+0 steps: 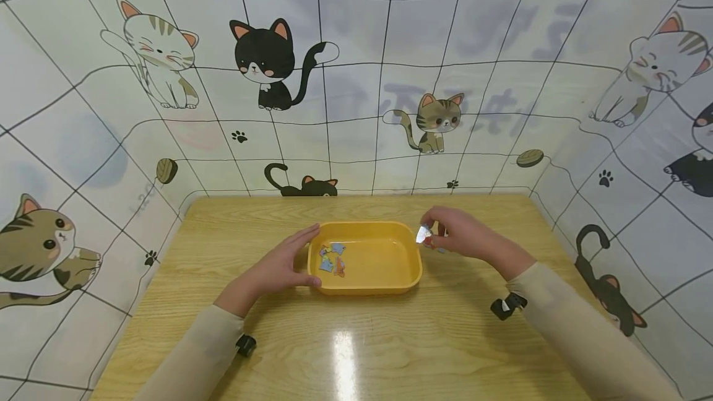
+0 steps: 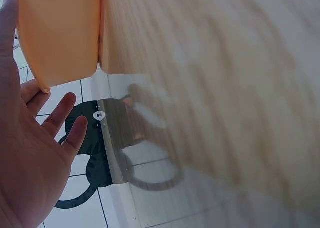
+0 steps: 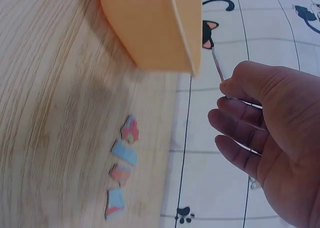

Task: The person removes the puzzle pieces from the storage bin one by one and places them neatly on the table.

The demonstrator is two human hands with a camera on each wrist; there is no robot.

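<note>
- Right hand [image 1: 459,234], centre-right of frame: pinches a flat piece [image 1: 424,234] beside the yellow tray [image 1: 375,262].
- Left hand [image 1: 281,262], centre-left: spread wide against the tray.
- Light edge grip, tray steadied, seems best.

- wooden table [image 1: 423,345] with a streak of glare [image 1: 344,364]
- gridded white wall [image 1: 356,30] behind it
- seated black cat [image 1: 265,54] drawn on the wall
- paw print [image 1: 239,137] below the cat

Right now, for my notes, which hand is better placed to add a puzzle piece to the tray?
Probably the right hand: it pinches a puzzle piece beside the yellow tray; the left hand only touches the opposite end.
</note>
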